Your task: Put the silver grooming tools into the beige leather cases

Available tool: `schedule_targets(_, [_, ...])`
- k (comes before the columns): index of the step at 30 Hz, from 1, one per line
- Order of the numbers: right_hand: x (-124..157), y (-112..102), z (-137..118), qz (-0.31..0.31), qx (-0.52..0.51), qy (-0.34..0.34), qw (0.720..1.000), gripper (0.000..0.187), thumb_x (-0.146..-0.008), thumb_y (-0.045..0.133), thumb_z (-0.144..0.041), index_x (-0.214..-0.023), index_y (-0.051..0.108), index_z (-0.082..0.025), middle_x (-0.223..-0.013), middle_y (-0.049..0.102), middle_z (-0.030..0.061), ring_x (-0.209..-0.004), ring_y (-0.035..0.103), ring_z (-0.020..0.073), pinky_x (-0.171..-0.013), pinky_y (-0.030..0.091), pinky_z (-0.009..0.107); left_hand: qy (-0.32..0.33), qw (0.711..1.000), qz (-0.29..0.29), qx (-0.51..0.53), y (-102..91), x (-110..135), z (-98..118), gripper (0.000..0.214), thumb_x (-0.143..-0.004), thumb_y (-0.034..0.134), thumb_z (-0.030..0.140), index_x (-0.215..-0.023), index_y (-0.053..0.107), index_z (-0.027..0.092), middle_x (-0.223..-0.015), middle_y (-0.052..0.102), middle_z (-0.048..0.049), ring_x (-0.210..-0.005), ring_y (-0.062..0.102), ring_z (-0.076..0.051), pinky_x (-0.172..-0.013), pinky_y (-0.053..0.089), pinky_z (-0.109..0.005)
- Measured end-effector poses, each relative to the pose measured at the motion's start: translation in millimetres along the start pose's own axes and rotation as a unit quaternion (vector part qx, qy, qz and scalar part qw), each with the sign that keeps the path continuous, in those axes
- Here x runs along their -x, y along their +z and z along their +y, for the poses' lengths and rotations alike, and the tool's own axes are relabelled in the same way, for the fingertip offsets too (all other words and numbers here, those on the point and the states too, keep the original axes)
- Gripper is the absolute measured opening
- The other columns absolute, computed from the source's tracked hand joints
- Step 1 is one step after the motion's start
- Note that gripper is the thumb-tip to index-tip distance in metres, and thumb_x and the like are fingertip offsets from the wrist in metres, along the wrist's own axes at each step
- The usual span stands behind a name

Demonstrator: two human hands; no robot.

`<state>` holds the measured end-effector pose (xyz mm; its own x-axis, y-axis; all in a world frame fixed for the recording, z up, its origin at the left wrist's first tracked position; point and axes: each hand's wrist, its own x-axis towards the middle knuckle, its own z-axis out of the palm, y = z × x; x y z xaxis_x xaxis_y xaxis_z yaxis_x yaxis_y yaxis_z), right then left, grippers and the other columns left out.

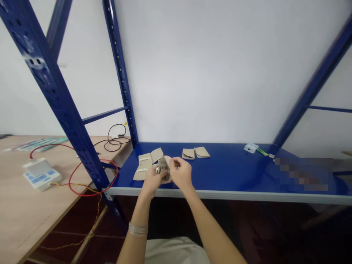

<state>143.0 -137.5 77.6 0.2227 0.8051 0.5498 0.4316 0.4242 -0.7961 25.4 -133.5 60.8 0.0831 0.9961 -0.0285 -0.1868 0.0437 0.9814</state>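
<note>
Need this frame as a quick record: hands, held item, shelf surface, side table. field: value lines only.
left_hand: left hand grips the held beige item
right_hand: right hand, fingers at its upper edge
held_item: beige item, small pale pieces showing inside; exact kind unclear
shelf_left: opened beige piece with white strips, beside the hands
shelf_back: two folded beige pieces, side by side
shelf_right: small white device next to a green strip
shelf: blue shelf
side_table: wooden table with white-and-blue device, red cable
</note>
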Motion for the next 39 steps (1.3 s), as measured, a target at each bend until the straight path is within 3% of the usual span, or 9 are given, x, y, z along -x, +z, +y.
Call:
schedule_targets(5, [25.9, -3.2, -7.0, -0.050, 0.147, -0.084, 0.984, 0.028, -0.080, 0.060, -0.023, -0.107, 0.067, -0.020, -0.103, 0.067, 0.0099, -0.098, 0.060, 0.0253, -0.087, 0.043, 0.039, 0.088, 0.985, 0.037, -0.146, -4.4, 21.6, -14.4, 0.029, -0.069, 0.070, 0.026, -0.095, 0.069, 0.012, -0.080, 0.071, -0.0058, -0.075, 0.064, -0.019, -0.066, 0.051, -0.027])
schedule_targets(9, [22.9, -7.4, 1.6, -0.106, 0.150, -0.072, 0.980, 0.018, -0.083, 0.057, -0.019, -0.092, 0.072, -0.021, -0.098, 0.069, 0.0078, -0.094, 0.062, 0.0236, -0.086, 0.043, 0.036, 0.104, 0.981, 0.029, -0.163, -1.1, 32.7, -21.4, 0.037, -0.068, 0.071, 0.023, -0.104, 0.068, 0.012, -0.086, 0.072, -0.0047, -0.079, 0.064, -0.019, -0.070, 0.049, -0.026])
schedule_targets(11, [18.2, -9.4, 11.9, -0.078, 0.109, -0.030, 0.991, 0.017, -0.084, 0.055, -0.023, -0.084, 0.072, -0.019, -0.090, 0.070, 0.0074, -0.086, 0.063, 0.0217, -0.081, 0.045, 0.033, 0.083, 0.985, 0.034, -0.145, 0.4, 32.5, -24.6, 0.037, -0.067, 0.072, 0.024, -0.102, 0.068, 0.012, -0.083, 0.072, -0.0046, -0.077, 0.065, -0.019, -0.069, 0.049, -0.027])
schedule_targets(15, [14.9, -15.4, 36.8, 0.062, 0.056, 0.117, 0.990, 0.020, -0.081, 0.057, -0.030, -0.086, 0.071, -0.016, -0.082, 0.071, 0.0082, -0.077, 0.063, 0.0230, -0.075, 0.047, 0.033, 0.036, 0.995, 0.051, -0.073, -0.6, 27.8, -29.8, 0.039, -0.065, 0.077, 0.029, -0.098, 0.069, 0.011, -0.090, 0.073, -0.0083, -0.082, 0.067, -0.021, -0.074, 0.051, -0.029])
schedule_targets(19, [24.4, -26.3, 47.5, 0.122, 0.116, 0.063, 0.984, 0.037, -0.075, 0.055, -0.018, -0.110, 0.066, -0.016, -0.103, 0.066, 0.0123, -0.095, 0.060, 0.0274, -0.089, 0.044, 0.042, 0.040, 0.997, 0.058, -0.043, -3.0, 28.4, -30.8, 0.043, -0.065, 0.079, 0.031, -0.101, 0.068, 0.010, -0.094, 0.073, -0.0102, -0.084, 0.067, -0.022, -0.075, 0.051, -0.031])
schedule_targets(21, [29.5, -33.3, 44.0, 0.086, 0.133, 0.005, 0.987, 0.034, -0.076, 0.055, -0.016, -0.107, 0.067, -0.018, -0.104, 0.065, 0.0117, -0.099, 0.058, 0.0277, -0.091, 0.043, 0.044, 0.045, 0.997, 0.038, -0.059, -1.7, 31.5, -29.1, 0.043, -0.066, 0.079, 0.031, -0.103, 0.067, 0.011, -0.094, 0.073, -0.0094, -0.084, 0.067, -0.022, -0.076, 0.051, -0.031])
schedule_targets(25, [32.8, -43.2, 32.3, -0.049, 0.014, -0.050, 0.997, 0.018, -0.084, 0.056, -0.021, -0.097, 0.068, -0.020, -0.094, 0.068, 0.0066, -0.086, 0.063, 0.0192, -0.079, 0.049, 0.032, 0.066, 0.994, -0.006, -0.091, 4.9, 38.9, -23.8, 0.042, -0.070, 0.076, 0.028, -0.108, 0.066, 0.013, -0.095, 0.072, -0.0078, -0.086, 0.067, -0.021, -0.079, 0.051, -0.031])
schedule_targets(34, [31.0, -45.0, 41.5, -0.151, -0.026, 0.053, 0.987, 0.018, -0.080, 0.066, -0.032, -0.089, 0.075, -0.019, -0.080, 0.072, 0.0049, -0.069, 0.064, 0.0169, -0.067, 0.050, 0.029, 0.106, 0.983, -0.065, -0.137, 0.1, 38.6, -27.9, 0.042, -0.073, 0.073, 0.023, -0.113, 0.065, 0.014, -0.102, 0.072, -0.0088, -0.094, 0.066, -0.024, -0.085, 0.050, -0.033])
schedule_targets(39, [28.6, -41.7, 46.5, -0.151, -0.091, 0.141, 0.974, 0.019, -0.075, 0.069, -0.032, -0.081, 0.077, -0.017, -0.077, 0.074, 0.0060, -0.069, 0.065, 0.0186, -0.069, 0.050, 0.030, 0.120, 0.977, -0.089, -0.150, 2.1, 38.8, -28.0, 0.045, -0.075, 0.072, 0.022, -0.118, 0.062, 0.015, -0.111, 0.069, -0.0095, -0.101, 0.064, -0.024, -0.092, 0.048, -0.035])
